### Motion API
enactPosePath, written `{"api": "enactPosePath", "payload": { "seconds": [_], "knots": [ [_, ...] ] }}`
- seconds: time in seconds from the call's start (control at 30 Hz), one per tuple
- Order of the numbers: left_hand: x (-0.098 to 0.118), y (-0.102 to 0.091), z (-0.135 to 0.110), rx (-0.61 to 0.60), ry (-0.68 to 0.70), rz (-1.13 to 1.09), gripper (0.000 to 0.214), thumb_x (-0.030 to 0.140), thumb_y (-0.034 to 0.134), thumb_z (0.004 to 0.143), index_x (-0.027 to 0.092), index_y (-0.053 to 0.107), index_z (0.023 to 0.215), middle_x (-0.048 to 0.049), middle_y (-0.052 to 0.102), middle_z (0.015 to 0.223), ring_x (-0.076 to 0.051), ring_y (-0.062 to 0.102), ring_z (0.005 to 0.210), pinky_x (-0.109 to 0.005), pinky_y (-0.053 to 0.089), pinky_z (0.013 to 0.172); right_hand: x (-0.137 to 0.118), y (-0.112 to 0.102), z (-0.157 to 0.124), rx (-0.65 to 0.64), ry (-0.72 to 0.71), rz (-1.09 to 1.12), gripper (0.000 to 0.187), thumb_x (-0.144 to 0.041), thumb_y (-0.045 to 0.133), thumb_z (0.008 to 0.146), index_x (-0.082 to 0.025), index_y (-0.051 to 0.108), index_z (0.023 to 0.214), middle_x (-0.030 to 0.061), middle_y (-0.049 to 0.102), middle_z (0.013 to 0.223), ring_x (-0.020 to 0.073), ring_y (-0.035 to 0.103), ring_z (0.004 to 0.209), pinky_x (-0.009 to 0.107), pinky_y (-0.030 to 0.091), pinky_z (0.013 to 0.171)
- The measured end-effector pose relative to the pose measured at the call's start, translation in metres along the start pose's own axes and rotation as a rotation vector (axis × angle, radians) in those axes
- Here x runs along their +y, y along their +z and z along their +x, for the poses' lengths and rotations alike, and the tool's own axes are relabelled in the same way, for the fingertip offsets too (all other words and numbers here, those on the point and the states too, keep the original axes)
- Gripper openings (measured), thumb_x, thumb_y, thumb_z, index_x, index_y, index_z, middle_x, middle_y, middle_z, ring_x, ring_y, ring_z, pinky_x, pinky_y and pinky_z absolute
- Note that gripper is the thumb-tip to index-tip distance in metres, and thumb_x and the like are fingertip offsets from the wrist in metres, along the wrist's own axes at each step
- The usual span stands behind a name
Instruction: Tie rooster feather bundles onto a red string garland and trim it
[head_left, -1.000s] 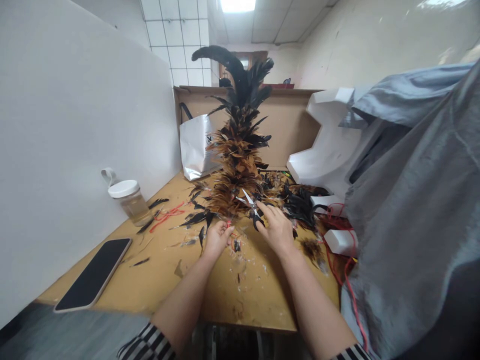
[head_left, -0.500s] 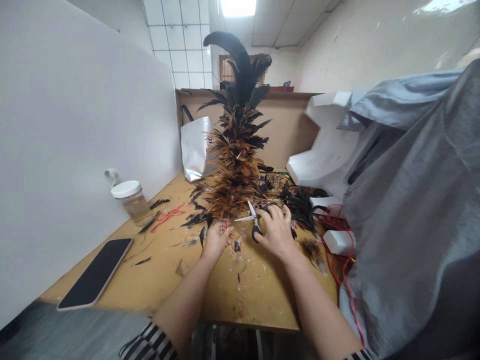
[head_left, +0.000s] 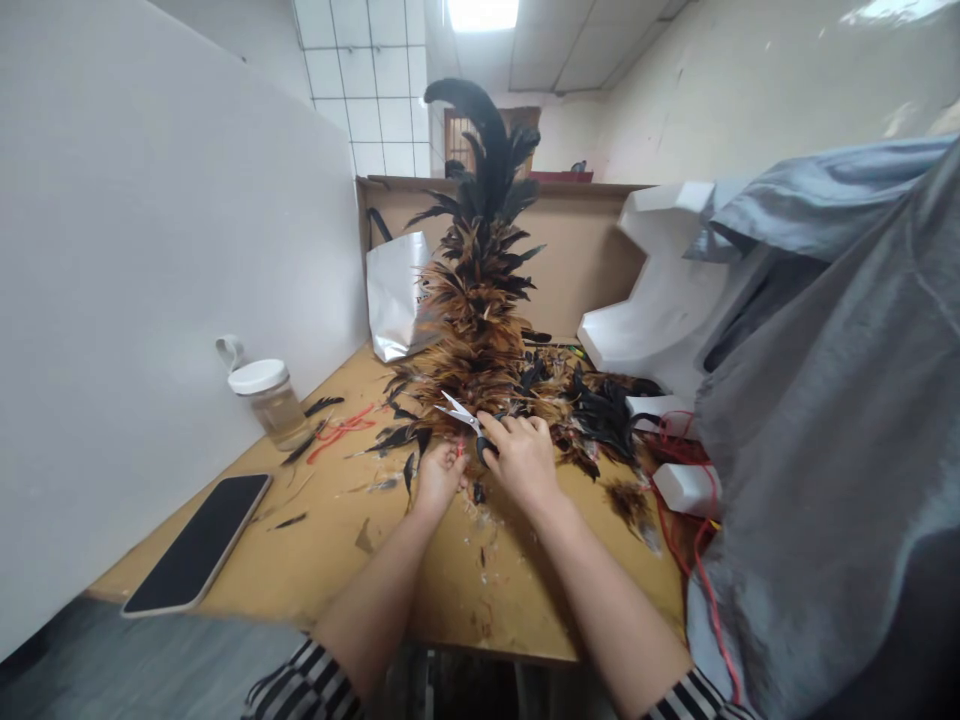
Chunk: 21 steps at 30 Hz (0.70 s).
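Note:
A tall plume of brown and black feathers (head_left: 480, 300) stretches away from me, its long black tip curling left. My left hand (head_left: 439, 480) is closed at its near end, thumb and fingers pinched together where a bit of red string (head_left: 460, 448) shows. The exact grip is partly hidden by the fingers. In my right hand (head_left: 525, 458) is a pair of scissors (head_left: 466, 415) with dark handles. Their blades are parted and point up and left, just above my left fingers and in front of the lower feathers.
Loose black feathers (head_left: 606, 412) lie to the right. Red strips (head_left: 341, 432), a lidded jar (head_left: 274, 410) and a phone (head_left: 199, 545) are on the left. Behind stand a silver bag (head_left: 394, 300) and cardboard (head_left: 585, 250). Grey cloth (head_left: 832, 420) hangs at the right, near red cord (head_left: 709, 600).
My right hand has moved left with the scissors, bringing the blades over my left hand. The plume's tip has shifted slightly right. My left hand keeps its pinch.

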<state>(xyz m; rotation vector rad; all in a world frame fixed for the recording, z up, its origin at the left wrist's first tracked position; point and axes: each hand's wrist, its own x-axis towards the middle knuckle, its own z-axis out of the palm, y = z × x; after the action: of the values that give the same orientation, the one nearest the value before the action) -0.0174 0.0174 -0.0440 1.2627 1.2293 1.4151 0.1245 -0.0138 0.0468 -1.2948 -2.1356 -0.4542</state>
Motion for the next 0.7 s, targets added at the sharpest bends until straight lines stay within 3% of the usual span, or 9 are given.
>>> {"api": "enactPosePath", "payload": {
  "seconds": [0.07,0.2,0.43,0.7],
  "knots": [
    [0.002,0.000,-0.001,-0.003,0.006,0.000,0.015,0.028,0.061,0.067,0.019,0.051,0.073,0.0078,0.048,0.046,-0.009,0.047,0.032,-0.019,0.034,0.033,0.000,-0.001,0.001,-0.006,0.000,0.019,0.042,-0.022,0.053,0.078,-0.022,0.053,0.120,0.0081,0.062,0.088,0.0223,0.052,0.083,0.038,0.031,0.079],
    [0.000,-0.001,0.000,-0.005,0.029,0.005,0.019,0.032,0.062,0.067,0.017,0.051,0.075,0.0072,0.049,0.047,-0.008,0.047,0.032,-0.019,0.033,0.032,0.008,-0.009,0.000,0.066,-0.007,0.083,0.046,-0.025,0.055,0.074,-0.021,0.052,0.120,0.0093,0.059,0.102,0.0240,0.050,0.098,0.044,0.023,0.096],
    [-0.011,-0.003,0.004,0.014,0.012,0.010,0.025,0.037,0.063,0.067,0.016,0.052,0.075,0.0052,0.053,0.053,-0.008,0.048,0.035,-0.017,0.034,0.033,0.043,-0.010,-0.010,0.340,0.113,0.141,0.048,-0.035,0.057,0.071,-0.019,0.049,0.115,0.0091,0.055,0.109,0.0243,0.048,0.107,0.047,0.019,0.103],
    [-0.012,-0.003,0.003,0.005,0.007,0.008,0.026,0.039,0.064,0.066,0.017,0.052,0.073,0.0052,0.053,0.053,-0.007,0.047,0.034,-0.018,0.032,0.033,0.050,-0.001,0.001,0.293,0.210,0.065,0.049,-0.032,0.056,0.069,-0.020,0.049,0.116,0.0098,0.053,0.109,0.0266,0.044,0.110,0.051,0.016,0.102]
  ]
}}
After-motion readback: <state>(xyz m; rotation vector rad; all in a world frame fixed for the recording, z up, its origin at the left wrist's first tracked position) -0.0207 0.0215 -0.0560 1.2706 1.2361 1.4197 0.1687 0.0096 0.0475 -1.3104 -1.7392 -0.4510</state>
